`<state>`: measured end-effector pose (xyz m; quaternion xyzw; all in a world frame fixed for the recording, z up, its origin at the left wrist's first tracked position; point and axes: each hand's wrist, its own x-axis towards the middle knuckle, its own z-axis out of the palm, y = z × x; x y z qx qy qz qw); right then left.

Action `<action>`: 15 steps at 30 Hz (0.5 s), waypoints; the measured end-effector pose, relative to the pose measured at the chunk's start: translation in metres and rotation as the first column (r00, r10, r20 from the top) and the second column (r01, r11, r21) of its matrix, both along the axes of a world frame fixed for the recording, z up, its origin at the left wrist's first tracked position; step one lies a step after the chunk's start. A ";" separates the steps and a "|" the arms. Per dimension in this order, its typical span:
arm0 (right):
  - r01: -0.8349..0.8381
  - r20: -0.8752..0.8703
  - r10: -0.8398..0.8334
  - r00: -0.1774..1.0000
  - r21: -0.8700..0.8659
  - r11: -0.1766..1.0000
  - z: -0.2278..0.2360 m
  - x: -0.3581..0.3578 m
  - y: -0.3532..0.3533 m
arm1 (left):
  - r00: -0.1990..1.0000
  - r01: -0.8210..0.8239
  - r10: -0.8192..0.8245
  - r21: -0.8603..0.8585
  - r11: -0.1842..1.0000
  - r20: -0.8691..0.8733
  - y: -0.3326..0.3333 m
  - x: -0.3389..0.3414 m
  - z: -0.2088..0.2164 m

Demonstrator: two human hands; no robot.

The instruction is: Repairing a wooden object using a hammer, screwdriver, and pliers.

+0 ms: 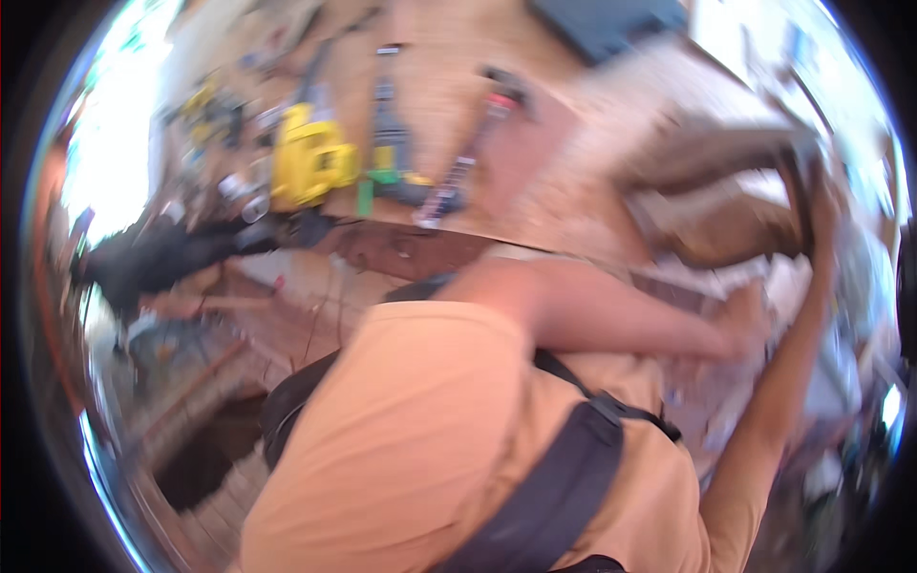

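Note:
Motion blurs the whole head view. On the right, my right hand (829, 212) is closed around the end bar of a brown, curved, frame-like object (712, 229), which has an opening in its middle. The object looks wooden, but its kind cannot be made out. It is tilted over the right part of the worktable. My left arm reaches across my body to the right. My left hand (748, 325) is just below the brown object, near the table's edge; its fingers are smeared, and whether it touches anything is unclear.
On the wooden worktable (420, 57) are a yellow tool (308, 158), a dark grey tool with green and yellow parts (390, 143), and a hammer-like tool (473, 148). A reddish-brown board (530, 143) and a dark case (611, 24) are farther along. Black cloth (162, 258) shows at left.

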<state>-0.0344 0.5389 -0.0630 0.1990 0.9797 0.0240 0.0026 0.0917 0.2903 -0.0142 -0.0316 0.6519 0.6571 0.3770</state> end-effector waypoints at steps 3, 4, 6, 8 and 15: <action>-0.386 0.077 0.378 0.923 0.146 0.911 -0.036 0.022 0.090 | 0.990 0.138 -0.137 -0.011 0.990 0.043 -0.006 -0.001 0.006; -0.339 0.095 0.335 0.938 0.037 0.940 -0.040 0.012 0.080 | 0.993 0.120 -0.120 0.001 0.993 0.022 -0.006 -0.004 -0.008; -0.324 0.039 0.323 0.946 0.002 0.946 -0.028 -0.004 0.039 | 0.991 0.126 -0.126 0.018 0.992 0.043 -0.013 -0.022 -0.031; -0.174 0.024 0.180 0.983 -0.161 0.971 0.005 -0.017 -0.025 | 0.909 0.324 -0.335 0.084 0.942 0.249 -0.033 -0.055 -0.017; 0.122 0.060 -0.110 0.992 -0.239 0.963 0.042 -0.026 -0.062 | 0.870 0.261 -0.340 0.252 0.932 0.358 -0.045 -0.092 0.015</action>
